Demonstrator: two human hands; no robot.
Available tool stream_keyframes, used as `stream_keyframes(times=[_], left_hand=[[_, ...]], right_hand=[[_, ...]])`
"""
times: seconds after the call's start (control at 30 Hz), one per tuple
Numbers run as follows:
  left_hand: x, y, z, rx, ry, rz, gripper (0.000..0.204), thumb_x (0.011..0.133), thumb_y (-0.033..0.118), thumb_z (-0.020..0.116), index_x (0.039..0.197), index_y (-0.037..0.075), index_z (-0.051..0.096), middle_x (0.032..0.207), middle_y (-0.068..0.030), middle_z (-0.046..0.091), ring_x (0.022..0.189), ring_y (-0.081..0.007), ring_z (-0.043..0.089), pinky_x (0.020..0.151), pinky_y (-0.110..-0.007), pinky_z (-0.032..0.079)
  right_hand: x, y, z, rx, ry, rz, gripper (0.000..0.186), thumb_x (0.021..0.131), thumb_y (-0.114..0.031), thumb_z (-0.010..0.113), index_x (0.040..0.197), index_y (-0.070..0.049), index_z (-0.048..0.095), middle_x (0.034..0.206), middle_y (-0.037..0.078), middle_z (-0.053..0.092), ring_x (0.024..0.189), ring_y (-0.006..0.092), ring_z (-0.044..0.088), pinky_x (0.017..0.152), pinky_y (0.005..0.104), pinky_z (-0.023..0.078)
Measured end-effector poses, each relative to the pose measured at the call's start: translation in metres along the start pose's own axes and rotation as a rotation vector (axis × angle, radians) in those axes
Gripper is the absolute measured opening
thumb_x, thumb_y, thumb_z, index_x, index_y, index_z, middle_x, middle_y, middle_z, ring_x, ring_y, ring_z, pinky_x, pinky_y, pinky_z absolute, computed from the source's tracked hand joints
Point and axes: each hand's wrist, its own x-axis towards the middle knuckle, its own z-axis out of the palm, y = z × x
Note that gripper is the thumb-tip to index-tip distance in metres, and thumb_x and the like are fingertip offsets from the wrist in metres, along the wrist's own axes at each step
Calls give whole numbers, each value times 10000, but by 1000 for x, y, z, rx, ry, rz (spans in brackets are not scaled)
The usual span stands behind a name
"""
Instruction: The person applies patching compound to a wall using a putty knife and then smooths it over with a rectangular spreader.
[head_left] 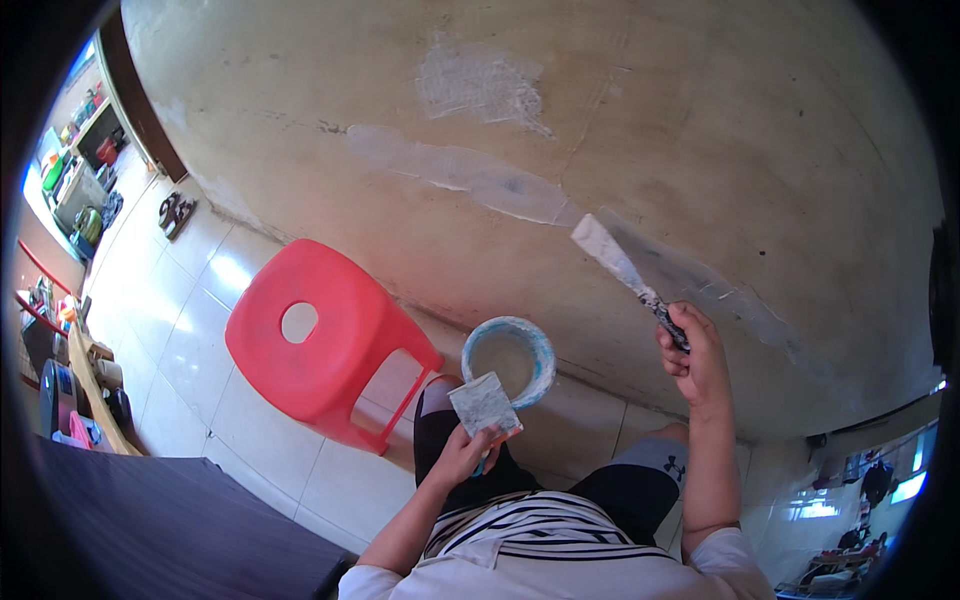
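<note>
My right hand (694,352) is wrapped round the dark, spattered handle of a putty knife (612,250). White filler coats its narrow blade, whose tip is at or very close to the wall (690,130), beside a long smear of pale filler (490,183). Lower down, my left hand (470,452) grips a wide scraper (486,404) by its handle, mostly hidden by the fingers. Greyish filler covers its square blade, which overlaps the near rim of a round bucket (548,365) in the view. Blue and white smears mark that rim, and something grey-beige shows inside.
A red plastic stool (350,335) stands on the tiled floor left of the bucket. Another whitish patch (478,85) lies higher on the wall. Sandals (175,214) rest by the doorway. Dark fabric (180,520) covers something at the lower left, near a cluttered wooden-edged surface (95,390).
</note>
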Motion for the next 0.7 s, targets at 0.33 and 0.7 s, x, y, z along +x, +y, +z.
stream_keyframes(times=[0.33, 0.7], left_hand=[[-1, 11, 8, -23, 25, 30, 314, 996, 323, 510, 1088, 29, 573, 655, -46, 539, 493, -130, 523, 464, -264, 404], [-3, 13, 6, 10, 18, 12, 290, 1008, 266, 481, 1084, 11, 596, 709, -44, 576, 475, -111, 503, 452, -258, 393]], right_hand=[[98, 35, 162, 29, -178, 38, 202, 949, -277, 634, 907, -89, 575, 716, 7, 555, 462, 40, 380, 384, 191, 271], [-1, 23, -10, 46, 101, -17, 152, 966, -243, 600, 948, -100, 552, 703, 26, 550, 436, 13, 319, 365, 183, 215]])
